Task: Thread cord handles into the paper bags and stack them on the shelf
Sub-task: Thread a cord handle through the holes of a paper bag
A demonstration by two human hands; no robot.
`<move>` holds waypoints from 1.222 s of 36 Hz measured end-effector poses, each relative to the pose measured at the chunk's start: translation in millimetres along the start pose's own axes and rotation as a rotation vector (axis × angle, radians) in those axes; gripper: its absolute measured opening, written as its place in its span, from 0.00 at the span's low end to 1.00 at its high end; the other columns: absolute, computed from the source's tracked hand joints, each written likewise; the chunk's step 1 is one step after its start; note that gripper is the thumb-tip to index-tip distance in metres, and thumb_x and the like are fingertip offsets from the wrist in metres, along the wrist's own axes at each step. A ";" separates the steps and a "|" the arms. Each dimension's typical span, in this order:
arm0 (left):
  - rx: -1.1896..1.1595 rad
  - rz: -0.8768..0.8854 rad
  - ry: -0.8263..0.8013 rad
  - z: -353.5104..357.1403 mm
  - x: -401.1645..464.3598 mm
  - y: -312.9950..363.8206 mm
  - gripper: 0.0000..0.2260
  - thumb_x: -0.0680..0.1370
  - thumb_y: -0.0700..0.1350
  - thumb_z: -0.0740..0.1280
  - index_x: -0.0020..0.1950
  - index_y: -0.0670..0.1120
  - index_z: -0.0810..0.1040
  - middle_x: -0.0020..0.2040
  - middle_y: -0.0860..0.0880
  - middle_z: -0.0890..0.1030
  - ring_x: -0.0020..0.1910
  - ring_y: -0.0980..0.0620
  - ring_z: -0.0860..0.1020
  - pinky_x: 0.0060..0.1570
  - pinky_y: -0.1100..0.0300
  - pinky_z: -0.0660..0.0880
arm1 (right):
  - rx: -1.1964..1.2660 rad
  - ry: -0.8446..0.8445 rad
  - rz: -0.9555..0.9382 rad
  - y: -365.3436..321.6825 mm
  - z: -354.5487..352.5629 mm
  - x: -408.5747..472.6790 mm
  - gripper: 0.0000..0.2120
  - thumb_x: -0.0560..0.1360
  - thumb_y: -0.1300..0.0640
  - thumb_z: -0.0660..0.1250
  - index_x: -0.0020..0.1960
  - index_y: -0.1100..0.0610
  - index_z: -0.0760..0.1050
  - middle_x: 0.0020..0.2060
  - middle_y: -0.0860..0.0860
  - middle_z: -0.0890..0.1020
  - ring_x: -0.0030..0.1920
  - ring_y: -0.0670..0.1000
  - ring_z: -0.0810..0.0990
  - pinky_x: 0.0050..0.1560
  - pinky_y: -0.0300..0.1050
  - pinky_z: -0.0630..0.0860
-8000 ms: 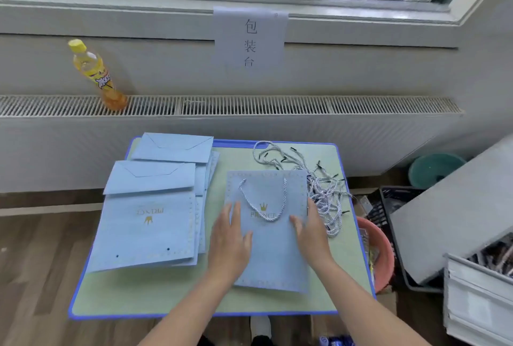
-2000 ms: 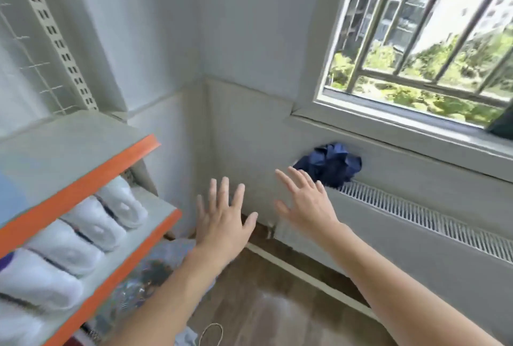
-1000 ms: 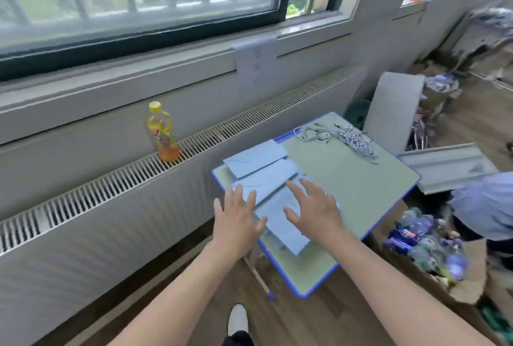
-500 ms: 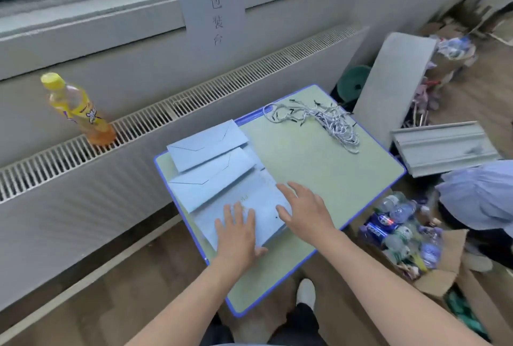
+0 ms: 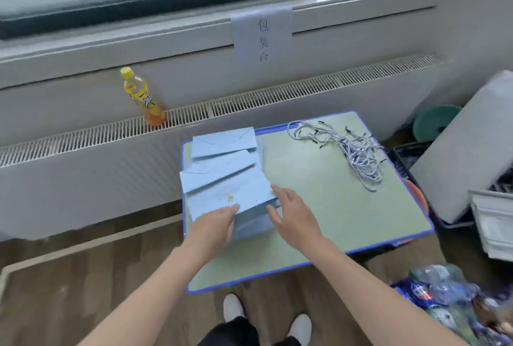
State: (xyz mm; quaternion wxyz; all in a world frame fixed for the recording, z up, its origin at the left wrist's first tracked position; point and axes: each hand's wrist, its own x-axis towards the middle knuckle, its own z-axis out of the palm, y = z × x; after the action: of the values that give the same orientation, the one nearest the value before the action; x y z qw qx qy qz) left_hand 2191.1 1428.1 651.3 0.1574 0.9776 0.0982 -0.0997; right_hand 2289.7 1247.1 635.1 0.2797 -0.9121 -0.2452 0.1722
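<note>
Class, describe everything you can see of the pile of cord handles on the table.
The pile of cord handles is a loose tangle of thin twisted cords, white flecked with dark, many ending in small black tips. It lies flat on the far right part of the green table, near its blue edge, with a few loops trailing left and toward the near side. Neither hand touches it; the paper bags lie apart, to its left.

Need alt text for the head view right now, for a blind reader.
Both hands, left hand and right hand, take hold of the top flat blue paper bag from a stack on a green table. Loose cord handles lie at the table's far right.
</note>
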 end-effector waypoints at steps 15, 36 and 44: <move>-0.053 -0.010 0.272 -66.4 23.2 67.6 0.07 0.80 0.38 0.54 0.50 0.44 0.71 0.45 0.44 0.80 0.43 0.42 0.78 0.38 0.56 0.65 | 0.749 0.210 0.124 -40.7 -70.5 28.2 0.36 0.76 0.56 0.69 0.78 0.48 0.53 0.59 0.52 0.75 0.56 0.45 0.78 0.46 0.46 0.83; -0.763 -0.056 0.165 -62.0 115.0 192.5 0.24 0.76 0.31 0.55 0.69 0.45 0.74 0.64 0.49 0.78 0.63 0.52 0.74 0.56 0.69 0.67 | 0.526 -0.031 0.039 42.0 -194.6 81.2 0.16 0.77 0.59 0.60 0.61 0.46 0.73 0.55 0.53 0.80 0.32 0.57 0.84 0.45 0.58 0.83; -0.836 -0.343 0.206 -48.3 144.2 210.1 0.17 0.81 0.51 0.61 0.34 0.47 0.66 0.29 0.53 0.65 0.31 0.53 0.65 0.32 0.58 0.61 | 0.563 -0.267 0.060 100.9 -183.0 102.9 0.22 0.81 0.53 0.61 0.74 0.49 0.64 0.65 0.50 0.71 0.43 0.55 0.85 0.48 0.53 0.81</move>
State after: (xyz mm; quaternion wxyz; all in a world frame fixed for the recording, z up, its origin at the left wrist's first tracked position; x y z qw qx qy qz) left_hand 2384.5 1271.5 724.2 0.5086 0.8047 0.3055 0.0216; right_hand 2492.1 1152.1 700.4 0.4815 -0.7750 -0.1952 0.3597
